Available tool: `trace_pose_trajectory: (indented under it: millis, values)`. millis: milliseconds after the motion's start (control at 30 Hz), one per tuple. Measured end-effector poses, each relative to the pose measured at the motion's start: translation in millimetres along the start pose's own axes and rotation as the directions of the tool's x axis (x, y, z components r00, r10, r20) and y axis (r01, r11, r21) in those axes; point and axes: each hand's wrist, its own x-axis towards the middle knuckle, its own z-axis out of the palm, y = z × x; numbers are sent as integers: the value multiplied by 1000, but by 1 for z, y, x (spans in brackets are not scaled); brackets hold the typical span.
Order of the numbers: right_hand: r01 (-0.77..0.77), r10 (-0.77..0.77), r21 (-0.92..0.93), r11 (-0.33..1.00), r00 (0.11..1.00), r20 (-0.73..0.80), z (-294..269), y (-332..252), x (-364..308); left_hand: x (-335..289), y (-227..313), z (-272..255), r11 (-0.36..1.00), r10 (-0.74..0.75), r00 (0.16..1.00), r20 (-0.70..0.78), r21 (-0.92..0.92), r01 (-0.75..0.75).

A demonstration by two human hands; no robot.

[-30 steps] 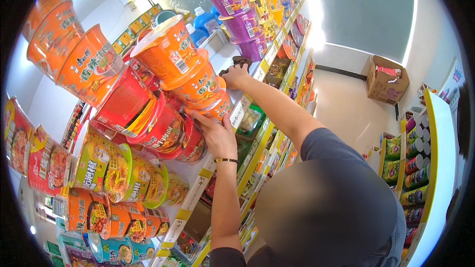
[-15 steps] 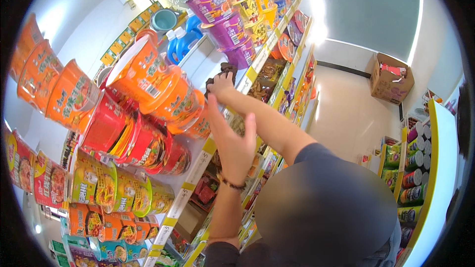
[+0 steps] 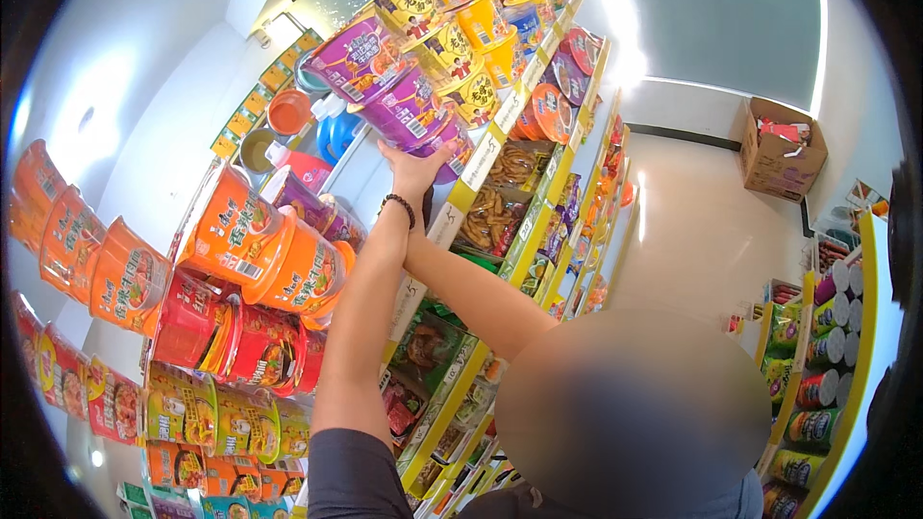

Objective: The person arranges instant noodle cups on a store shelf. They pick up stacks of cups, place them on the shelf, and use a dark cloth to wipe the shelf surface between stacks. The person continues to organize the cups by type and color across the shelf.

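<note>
- Clock read from the centre of my head view.
- Purple instant-noodle tubs [image 3: 404,106]: the thing being handled, a stack three high at 11 o'clock, on the white shelf [image 3: 363,171].
- Left hand [image 3: 413,171], also 11: laid against the lower end of that stack, thumb and fingers spread apart. Clamped or just pressing, I can't tell.
- Right hand: lost behind the left wrist; only the right forearm [image 3: 481,293] shows, crossing under. Its grip I can't tell.
- Progress, my judgement: mid-handling. Contact with the purple stack is made; letting go is not yet done. No tub looks lifted off its stack. Whether the stack's placement is finished, I can't say.
- Orange noodle tubs [image 3: 293,264] at 9, red noodle tubs [image 3: 264,341] at 8, yellow noodle tubs [image 3: 447,53] at 12: stacked along the same shelf, no hand on them.
- Materials: tubs are round, tapered, glossy printed walls, wider at the lid rim; look light and easy to tip, I'd guess. Shelf smooth, flat, yellow-and-white price strip [image 3: 463,197] on the front edge.
- Blue bottle [image 3: 336,130] at 10, hard shiny plastic.
- Bracelet [image 3: 396,200] on left wrist: dark, round beads.
- Cardboard box [image 3: 784,149] between 2 and 3: matte brown, boxy, on the floor.
</note>
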Motion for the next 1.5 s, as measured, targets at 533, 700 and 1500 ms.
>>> trace_pose_trajectory:
  millis: [533, 700, 1500]
  values:
    - [93, -86, -23, 995, 971, 225, 18, -16, 7, 0, -2, -4, 975, 173, 985, -10, -142, -173]
    - [96, -90, -16, 995, 974, 209, 21, -15, 6, 3, -3, -4, 986, 156, 987, -44, -52, -158]
    - [73, -60, -108, 991, 991, 117, 11, -5, 8, -21, 41, -2, 951, -253, 967, 28, -180, 254]
